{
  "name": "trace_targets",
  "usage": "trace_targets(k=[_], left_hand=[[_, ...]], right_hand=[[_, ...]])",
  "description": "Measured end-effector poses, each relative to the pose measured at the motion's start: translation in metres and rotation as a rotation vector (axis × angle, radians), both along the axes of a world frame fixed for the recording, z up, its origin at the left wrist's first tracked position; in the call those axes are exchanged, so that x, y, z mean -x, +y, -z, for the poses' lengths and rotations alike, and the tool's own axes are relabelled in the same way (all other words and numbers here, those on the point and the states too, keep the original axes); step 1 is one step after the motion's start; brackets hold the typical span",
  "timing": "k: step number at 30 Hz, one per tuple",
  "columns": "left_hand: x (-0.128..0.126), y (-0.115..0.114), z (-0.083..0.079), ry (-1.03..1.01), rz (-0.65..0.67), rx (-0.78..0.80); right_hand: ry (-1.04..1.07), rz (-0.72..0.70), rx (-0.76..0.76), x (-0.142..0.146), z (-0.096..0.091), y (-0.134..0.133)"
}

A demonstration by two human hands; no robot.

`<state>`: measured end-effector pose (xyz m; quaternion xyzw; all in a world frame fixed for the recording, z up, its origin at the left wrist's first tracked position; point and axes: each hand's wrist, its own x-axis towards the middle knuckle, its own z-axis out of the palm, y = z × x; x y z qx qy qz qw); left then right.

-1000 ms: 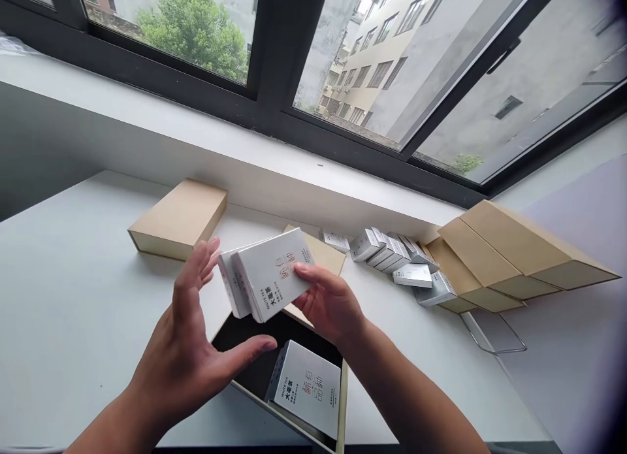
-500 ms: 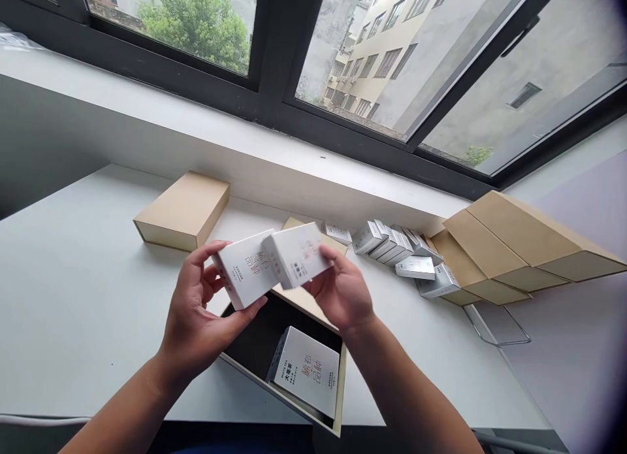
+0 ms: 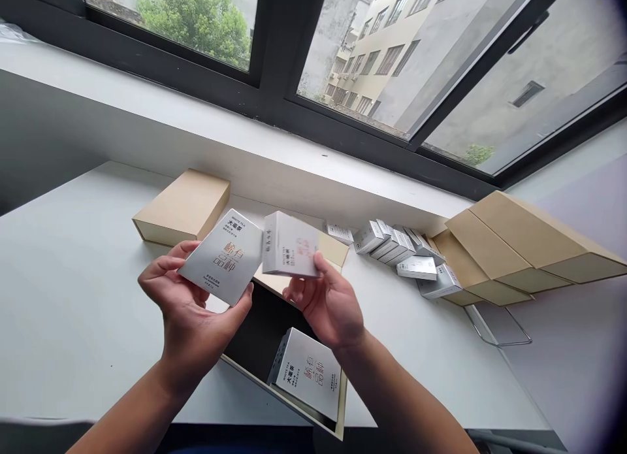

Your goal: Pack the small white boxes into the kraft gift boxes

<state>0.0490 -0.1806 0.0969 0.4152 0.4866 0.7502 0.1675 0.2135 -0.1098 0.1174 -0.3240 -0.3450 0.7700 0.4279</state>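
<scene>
My left hand [image 3: 196, 310] is closed on a silver-white tea box [image 3: 225, 258], its printed front turned up and tilted. My right hand [image 3: 328, 300] grips a second small tea box [image 3: 291, 245], slightly blurred, close beside the first. Below both hands an open gift box [image 3: 249, 323] with a dark inside lies on the table. Another white tea box [image 3: 311, 374] rests in its right end, printed face up. The gift box's far side is partly covered by my right hand and the held boxes.
A closed tan box [image 3: 183, 206] stands at the back left of the white table [image 3: 73, 297]. Several small tea boxes [image 3: 392, 245] lean in a row at the right, beside stacked tan boxes [image 3: 533, 245]. A metal wire stand [image 3: 514, 340] sits near the wall. Windows run behind.
My left hand has turned its tea box so the printed front shows more fully. My right hand has shifted its box slightly, and the two boxes no longer overlap as before.
</scene>
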Motion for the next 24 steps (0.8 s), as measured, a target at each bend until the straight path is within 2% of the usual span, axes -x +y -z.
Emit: trace_targets(k=[3,5,7,10,14,18,24], left_hand=[[-0.002,0.002,-0.004,0.014,-0.068,0.012],[-0.004,0.003,-0.004,0.011,-0.069,-0.006],[-0.005,0.002,-0.003,-0.049,0.000,-0.026],[-0.003,0.000,0.000,-0.280,0.124,-0.030],[0.001,0.001,0.002,-0.501,0.187,0.049],[-0.005,0.001,0.006,-0.524,0.210,0.049],[-0.013,-0.002,0.009,-0.475,0.283,0.047]], right_hand=[[-0.085,-0.097,-0.044,0.009,0.009,-0.009],[-0.136,-0.148,-0.075,0.014,0.009,-0.013],[-0.167,-0.187,-0.080,0.017,0.006,-0.015],[-0.160,-0.204,-0.120,0.019,0.001,-0.019],[-0.170,-0.168,-0.122,0.020,0.003,-0.029],[-0.149,-0.096,-0.019,0.023,0.010,-0.038],[-0.032,-0.066,0.087,0.024,0.002,-0.042]])
